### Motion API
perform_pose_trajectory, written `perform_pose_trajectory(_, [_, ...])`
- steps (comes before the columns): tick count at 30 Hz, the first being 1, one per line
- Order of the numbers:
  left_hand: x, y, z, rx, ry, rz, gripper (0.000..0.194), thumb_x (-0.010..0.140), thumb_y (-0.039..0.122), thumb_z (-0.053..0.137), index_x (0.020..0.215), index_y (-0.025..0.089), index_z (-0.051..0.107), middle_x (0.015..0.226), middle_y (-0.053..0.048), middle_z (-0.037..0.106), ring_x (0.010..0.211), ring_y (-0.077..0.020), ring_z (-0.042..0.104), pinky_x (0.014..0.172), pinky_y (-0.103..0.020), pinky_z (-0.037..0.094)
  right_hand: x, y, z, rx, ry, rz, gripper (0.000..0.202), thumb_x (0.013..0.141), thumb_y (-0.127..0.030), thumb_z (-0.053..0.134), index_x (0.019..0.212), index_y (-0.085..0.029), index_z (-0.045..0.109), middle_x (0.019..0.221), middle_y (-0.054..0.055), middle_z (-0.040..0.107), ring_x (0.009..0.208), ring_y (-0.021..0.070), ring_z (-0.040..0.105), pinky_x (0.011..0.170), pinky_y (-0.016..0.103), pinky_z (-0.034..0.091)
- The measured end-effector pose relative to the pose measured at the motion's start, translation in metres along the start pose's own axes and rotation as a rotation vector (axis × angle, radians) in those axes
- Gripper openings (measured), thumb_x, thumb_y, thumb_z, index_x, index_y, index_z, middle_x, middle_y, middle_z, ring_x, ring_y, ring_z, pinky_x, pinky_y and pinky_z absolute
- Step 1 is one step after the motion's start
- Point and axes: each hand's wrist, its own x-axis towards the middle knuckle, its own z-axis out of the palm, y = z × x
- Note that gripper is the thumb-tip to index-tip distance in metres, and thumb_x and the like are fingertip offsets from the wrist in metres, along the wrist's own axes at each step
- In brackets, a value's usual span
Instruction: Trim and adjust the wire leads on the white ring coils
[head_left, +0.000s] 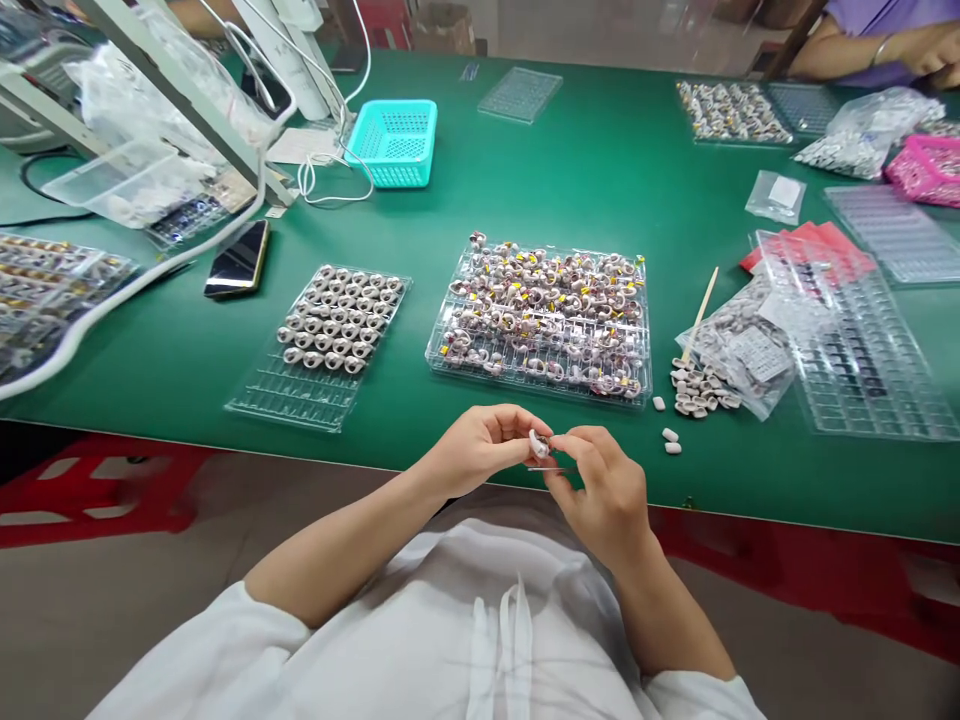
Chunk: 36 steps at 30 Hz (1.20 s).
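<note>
My left hand pinches a small white part near the table's front edge. My right hand touches the same part from the other side, and a thin metal tool sticks out from its fingers. Just beyond my hands, a clear tray carries many small whitish pieces with yellow and dark red bits. Left of it, another clear tray has rows of whitish pieces in its far part and bare slots in its near part. A pile of small beige caps lies to the right, with several loose ones nearby.
A phone, a turquoise basket and a metal frame with cables stand at the left. Plastic bags, a wooden stick and clear trays lie at the right. Another person's hand shows at the far right.
</note>
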Motion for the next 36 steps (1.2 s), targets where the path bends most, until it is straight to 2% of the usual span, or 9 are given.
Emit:
perform_pose_trajectory(11, [0.001, -0.005, -0.003, 0.0, 0.059, 0.043, 0.024, 0.071, 0.024, 0.084, 0.089, 0.012, 0.073, 0.081, -0.004, 0.078, 0.075, -0.0145, 0.073, 0.077, -0.025, 0.059, -0.002, -0.005, 0.013, -0.117, 0.067, 0.042, 0.017, 0.085, -0.013, 0.067, 0.098, -0.019, 0.058, 0.083, 0.007, 0.07, 0.074, 0.0182, 0.067, 0.059, 0.026, 0.05])
perform_pose_trajectory(15, [0.0, -0.008, -0.006, 0.113, 0.052, 0.081, 0.022, 0.076, 0.024, 0.078, 0.094, 0.013, 0.072, 0.086, -0.005, 0.078, 0.08, -0.0161, 0.074, 0.079, -0.027, 0.058, 0.001, -0.005, 0.013, -0.134, 0.042, 0.033, 0.015, 0.086, -0.011, 0.065, 0.098, -0.018, 0.061, 0.083, 0.007, 0.071, 0.075, 0.0191, 0.067, 0.061, 0.027, 0.05])
perform_pose_trajectory(17, [-0.003, -0.009, -0.007, 0.261, 0.064, 0.14, 0.019, 0.08, 0.022, 0.072, 0.097, 0.014, 0.072, 0.09, -0.006, 0.078, 0.084, -0.017, 0.074, 0.079, -0.027, 0.058, 0.002, -0.004, 0.012, -0.11, 0.023, 0.047, 0.013, 0.086, -0.011, 0.063, 0.096, -0.018, 0.063, 0.083, 0.007, 0.07, 0.075, 0.019, 0.066, 0.061, 0.027, 0.05])
perform_pose_trajectory(20, [-0.007, -0.008, -0.006, 0.65, 0.097, 0.336, 0.018, 0.083, 0.014, 0.063, 0.098, 0.016, 0.072, 0.092, -0.006, 0.078, 0.082, -0.0167, 0.073, 0.076, -0.027, 0.057, 0.002, -0.002, 0.008, 0.02, -0.051, 0.123, 0.011, 0.088, -0.011, 0.059, 0.093, -0.018, 0.065, 0.084, 0.007, 0.068, 0.074, 0.0172, 0.065, 0.061, 0.026, 0.049])
perform_pose_trajectory(23, [-0.008, -0.009, -0.006, 1.006, 0.105, 0.702, 0.021, 0.084, 0.01, 0.059, 0.1, 0.017, 0.071, 0.089, -0.006, 0.077, 0.08, -0.0176, 0.07, 0.075, -0.03, 0.056, 0.003, 0.0, 0.003, 0.19, -0.165, 0.242, 0.011, 0.09, -0.013, 0.056, 0.091, -0.019, 0.065, 0.083, 0.005, 0.067, 0.07, 0.0146, 0.06, 0.061, 0.025, 0.047])
perform_pose_trajectory(25, [-0.006, -0.011, -0.007, 1.089, 0.085, 0.904, 0.02, 0.086, 0.008, 0.058, 0.101, 0.016, 0.068, 0.088, -0.007, 0.077, 0.08, -0.0184, 0.069, 0.074, -0.031, 0.056, 0.004, 0.001, 0.0, 0.316, -0.239, 0.352, 0.012, 0.092, -0.016, 0.055, 0.087, -0.02, 0.065, 0.08, 0.003, 0.065, 0.067, 0.0131, 0.057, 0.061, 0.025, 0.045])
perform_pose_trajectory(27, [-0.003, -0.013, -0.008, 1.078, 0.054, 0.975, 0.022, 0.087, 0.006, 0.057, 0.103, 0.017, 0.066, 0.089, -0.007, 0.077, 0.081, -0.0184, 0.068, 0.074, -0.031, 0.056, 0.004, 0.003, -0.002, 0.453, -0.311, 0.485, 0.012, 0.093, -0.02, 0.056, 0.085, -0.02, 0.065, 0.077, 0.001, 0.064, 0.065, 0.0124, 0.055, 0.061, 0.024, 0.043])
perform_pose_trajectory(31, [-0.001, -0.015, -0.011, 0.967, 0.035, 0.926, 0.025, 0.088, 0.005, 0.056, 0.107, 0.017, 0.066, 0.092, -0.008, 0.076, 0.085, -0.0178, 0.069, 0.077, -0.03, 0.056, 0.002, 0.007, -0.002, 0.741, -0.394, 0.713, 0.014, 0.092, -0.03, 0.059, 0.089, -0.02, 0.068, 0.078, 0.002, 0.065, 0.066, 0.013, 0.055, 0.059, 0.024, 0.043])
perform_pose_trajectory(36, [-0.005, -0.017, -0.008, 0.838, 0.089, 0.699, 0.017, 0.089, 0.012, 0.059, 0.102, 0.018, 0.069, 0.091, -0.007, 0.075, 0.084, -0.0167, 0.07, 0.077, -0.027, 0.056, -0.003, 0.004, 0.006, 0.878, -0.242, 0.84, 0.018, 0.087, -0.035, 0.066, 0.09, -0.018, 0.07, 0.071, 0.0, 0.063, 0.057, 0.011, 0.048, 0.05, 0.023, 0.039])
